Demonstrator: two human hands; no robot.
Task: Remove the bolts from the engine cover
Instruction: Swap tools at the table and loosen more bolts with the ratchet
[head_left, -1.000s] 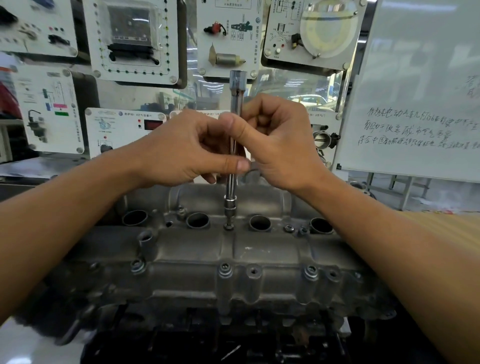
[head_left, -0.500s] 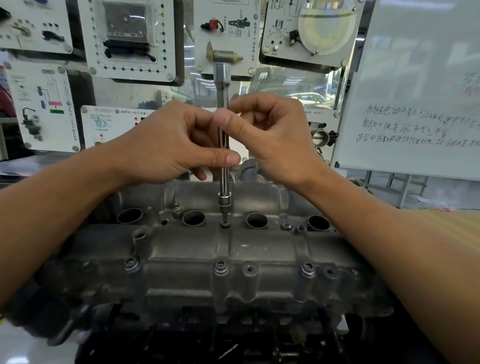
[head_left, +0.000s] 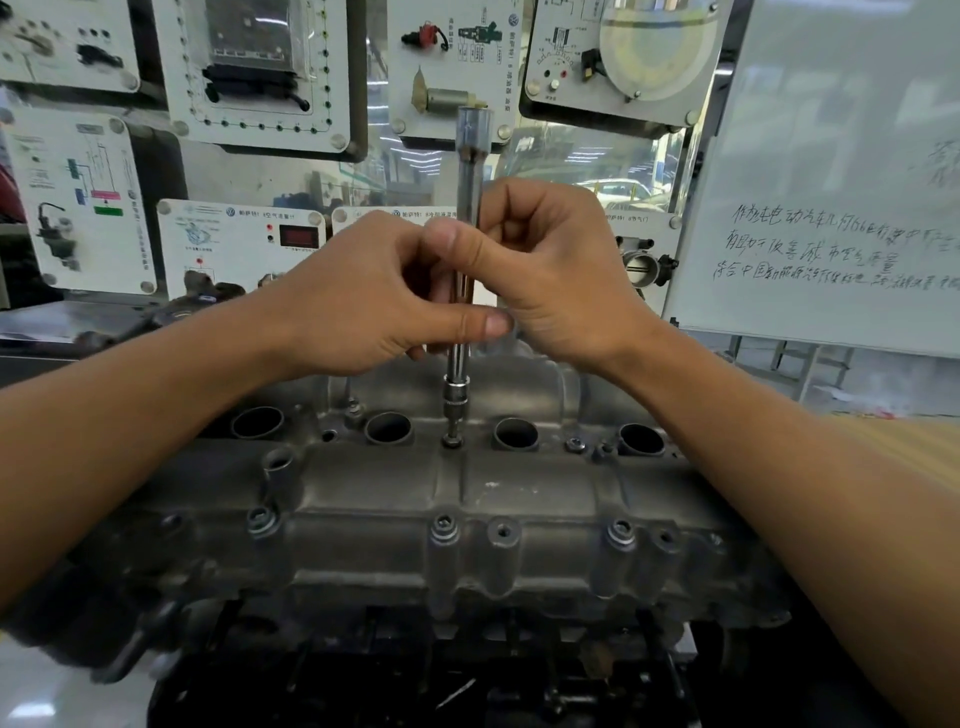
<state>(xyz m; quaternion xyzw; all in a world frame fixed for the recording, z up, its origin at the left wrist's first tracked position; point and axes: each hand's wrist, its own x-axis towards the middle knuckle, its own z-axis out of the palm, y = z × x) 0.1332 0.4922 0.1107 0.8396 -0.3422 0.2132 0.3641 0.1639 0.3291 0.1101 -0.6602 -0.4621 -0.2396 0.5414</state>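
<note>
A grey cast engine cover (head_left: 530, 499) fills the lower middle of the view. A long chrome socket extension (head_left: 470, 171) stands upright on it, its bit seated on a bolt (head_left: 452, 441) between the two middle plug holes. My left hand (head_left: 363, 296) and my right hand (head_left: 550, 275) both pinch the extension's shaft between thumb and fingers, left thumb lower, right thumb higher. Several more bolts sit along the front edge, such as a bolt (head_left: 444, 525) in the middle, and another bolt (head_left: 575, 444) lies right of the tool.
Behind the engine hangs a wall of white training panels (head_left: 249, 67) with mounted car parts. A whiteboard (head_left: 831, 182) with handwriting stands at the right, and a throttle body (head_left: 641, 262) sits just right of my right hand. Dark engine parts lie below the cover.
Both hands have kept their pinch on the extension while the thumbs shifted along the shaft. The tool stays on the same bolt; the view shifted slightly.
</note>
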